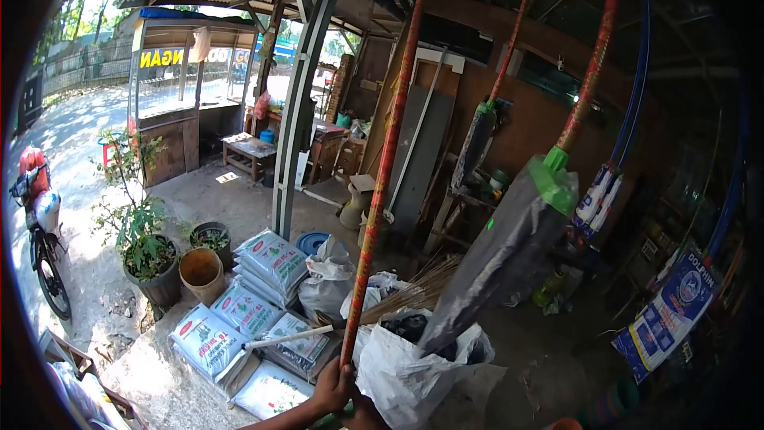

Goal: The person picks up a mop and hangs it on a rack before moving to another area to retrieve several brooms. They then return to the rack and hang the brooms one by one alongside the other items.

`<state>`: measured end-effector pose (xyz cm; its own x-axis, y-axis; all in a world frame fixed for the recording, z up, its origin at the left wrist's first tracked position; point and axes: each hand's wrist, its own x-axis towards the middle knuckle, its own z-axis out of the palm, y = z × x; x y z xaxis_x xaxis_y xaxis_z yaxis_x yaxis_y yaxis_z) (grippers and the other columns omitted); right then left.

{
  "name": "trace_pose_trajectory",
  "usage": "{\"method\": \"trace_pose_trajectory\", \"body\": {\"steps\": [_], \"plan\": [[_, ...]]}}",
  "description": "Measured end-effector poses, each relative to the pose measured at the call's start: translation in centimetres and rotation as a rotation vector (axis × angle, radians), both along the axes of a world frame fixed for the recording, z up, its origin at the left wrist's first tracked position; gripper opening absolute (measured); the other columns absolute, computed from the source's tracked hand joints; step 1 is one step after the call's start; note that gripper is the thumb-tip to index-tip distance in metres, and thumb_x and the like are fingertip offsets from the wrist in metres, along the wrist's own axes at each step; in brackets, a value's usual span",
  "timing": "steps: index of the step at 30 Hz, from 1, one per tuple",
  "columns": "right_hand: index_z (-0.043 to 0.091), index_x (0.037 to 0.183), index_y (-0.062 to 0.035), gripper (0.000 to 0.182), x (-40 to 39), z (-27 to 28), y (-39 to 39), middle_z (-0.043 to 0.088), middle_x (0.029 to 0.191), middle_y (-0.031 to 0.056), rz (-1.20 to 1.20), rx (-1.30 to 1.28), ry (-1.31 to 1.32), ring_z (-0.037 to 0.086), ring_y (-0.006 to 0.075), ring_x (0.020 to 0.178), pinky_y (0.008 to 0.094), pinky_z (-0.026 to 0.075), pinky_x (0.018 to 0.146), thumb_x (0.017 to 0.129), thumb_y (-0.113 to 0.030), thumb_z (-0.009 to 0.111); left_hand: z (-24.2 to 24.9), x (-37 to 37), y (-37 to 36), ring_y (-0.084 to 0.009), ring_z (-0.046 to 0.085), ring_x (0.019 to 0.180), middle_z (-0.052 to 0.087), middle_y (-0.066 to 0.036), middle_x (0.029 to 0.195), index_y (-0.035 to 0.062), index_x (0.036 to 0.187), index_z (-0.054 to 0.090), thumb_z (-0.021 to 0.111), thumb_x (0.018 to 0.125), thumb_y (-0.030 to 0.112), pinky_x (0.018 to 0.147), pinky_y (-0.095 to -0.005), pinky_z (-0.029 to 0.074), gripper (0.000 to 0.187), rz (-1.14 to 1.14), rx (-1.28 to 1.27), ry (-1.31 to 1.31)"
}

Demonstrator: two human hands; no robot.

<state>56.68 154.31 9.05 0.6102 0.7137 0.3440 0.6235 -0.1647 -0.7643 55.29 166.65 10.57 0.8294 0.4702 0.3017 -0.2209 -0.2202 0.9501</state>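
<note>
A long red patterned broom handle [384, 167] slants up in front of me. My left hand [331, 386] is wrapped round its lower end. Just below and to the right, my right hand [364, 412] is closed near a green collar [347, 411], partly cut off by the bottom edge. The lower end of what I hold is out of view. Beside the hands stands a white plastic sack [406, 378] with black plastic inside. A similar broom [509, 247], its dark head wrapped in plastic under a green collar, hangs to the right.
Printed bags [270, 263] lie stacked at left, near a bucket [202, 271] and potted plants [149, 255]. A white stick broom [298, 336] lies across them. A metal post [293, 111] rises behind. Another broom [475, 143] and blue-handled mops [598, 199] hang at right. A motorbike [44, 231] stands outside.
</note>
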Motion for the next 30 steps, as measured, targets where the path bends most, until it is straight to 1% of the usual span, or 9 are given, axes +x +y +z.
{"method": "trace_pose_trajectory", "body": {"steps": [4, 14, 17, 21, 23, 26, 28, 29, 30], "plan": [[0.032, 0.134, -0.0036, 0.064, 2.1, -6.2, -0.9, 0.059, 0.097, 0.0256, -0.004, -0.175, 0.245, 0.060, 0.0388, 0.088, 0.0422, 0.048, 0.067, 0.078, -0.013, 0.062, -0.9, 0.7, -0.8, -0.0203, 0.050, 0.072, 0.050, -0.010, 0.078, 0.0014, 0.088, 0.049, 0.039, 0.095, 0.031, 0.065, -0.0349, 0.041, 0.032, -0.123, 0.008, -0.128], [0.028, 0.139, -0.0074, 0.067, 1.0, -9.0, -0.2, 0.054, 0.110, 0.0229, -0.166, -0.117, -0.096, 0.058, 0.0332, 0.078, 0.0416, 0.046, 0.062, 0.081, -0.017, 0.060, 1.2, -0.1, 0.3, -0.0170, 0.051, 0.089, 0.053, -0.007, 0.092, 0.0000, 0.105, 0.048, 0.039, 0.095, 0.036, 0.079, -0.0311, 0.043, 0.039, -0.306, -0.028, -0.167], [0.027, 0.140, -0.0074, 0.065, -0.1, -2.7, 0.3, 0.053, 0.112, 0.0191, -0.196, 0.000, -0.431, 0.057, 0.0289, 0.071, 0.0394, 0.044, 0.059, 0.083, -0.013, 0.057, 3.2, -1.3, 1.2, -0.0188, 0.052, 0.091, 0.054, -0.009, 0.095, -0.0006, 0.108, 0.048, 0.041, 0.093, 0.039, 0.081, -0.0318, 0.042, 0.042, -0.304, -0.022, -0.099], [0.033, 0.136, -0.0053, 0.061, -0.9, 3.3, 2.0, 0.058, 0.102, 0.0154, -0.190, 0.092, -0.432, 0.059, 0.0277, 0.072, 0.0375, 0.045, 0.059, 0.081, -0.011, 0.059, 6.5, -2.4, 2.3, -0.0214, 0.051, 0.098, 0.053, -0.014, 0.105, -0.0014, 0.118, 0.044, 0.042, 0.091, 0.047, 0.085, -0.0343, 0.040, 0.055, -0.194, 0.125, -0.212], [0.040, 0.130, -0.0041, 0.057, -0.8, 4.9, 2.9, 0.061, 0.093, 0.0148, -0.124, 0.212, -0.028, 0.060, 0.0304, 0.074, 0.0374, 0.046, 0.061, 0.078, -0.011, 0.061, 6.9, -3.0, 3.3, -0.0223, 0.051, 0.100, 0.052, -0.015, 0.108, -0.0014, 0.121, 0.042, 0.041, 0.091, 0.048, 0.087, -0.0352, 0.039, 0.058, -0.196, 0.158, -0.245], [0.044, 0.124, -0.0034, 0.052, -0.8, 10.9, 5.0, 0.062, 0.084, 0.0145, -0.133, 0.448, 0.046, 0.061, 0.0319, 0.075, 0.0409, 0.047, 0.066, 0.078, -0.016, 0.063, 10.2, -5.2, 4.2, -0.0241, 0.049, 0.106, 0.051, -0.016, 0.114, -0.0024, 0.129, 0.034, 0.042, 0.090, 0.051, 0.091, -0.0366, 0.037, 0.067, -0.223, 0.220, -0.279], [0.037, 0.128, 0.0009, 0.052, 1.8, 13.4, 4.3, 0.056, 0.087, 0.0089, -0.114, 0.206, 0.021, 0.058, 0.0145, 0.065, 0.0289, 0.049, 0.059, 0.085, -0.014, 0.062, 11.2, -6.1, 4.5, -0.0249, 0.049, 0.107, 0.050, -0.016, 0.116, -0.0034, 0.133, 0.031, 0.044, 0.089, 0.051, 0.093, -0.0361, 0.036, 0.071, -0.253, 0.219, -0.328], [0.038, 0.127, -0.0011, 0.049, 2.6, 14.8, 4.5, 0.060, 0.086, 0.0137, -0.126, 0.232, 0.007, 0.063, 0.0264, 0.073, 0.0342, 0.048, 0.066, 0.089, -0.025, 0.056, 10.6, -5.7, 5.0, -0.0251, 0.048, 0.109, 0.048, -0.017, 0.120, -0.0039, 0.136, 0.026, 0.046, 0.089, 0.050, 0.094, -0.0375, 0.035, 0.074, -0.341, 0.205, -0.364], [0.039, 0.125, -0.0010, 0.044, 2.7, 17.6, 4.7, 0.059, 0.082, 0.0120, -0.129, 0.247, -0.031, 0.062, 0.0225, 0.063, 0.0330, 0.048, 0.058, 0.091, -0.025, 0.053, 11.6, -6.5, 4.9, -0.0267, 0.046, 0.115, 0.045, -0.020, 0.126, -0.0037, 0.137, 0.022, 0.046, 0.088, 0.051, 0.098, -0.0400, 0.032, 0.077, -0.364, 0.180, -0.331]]}}
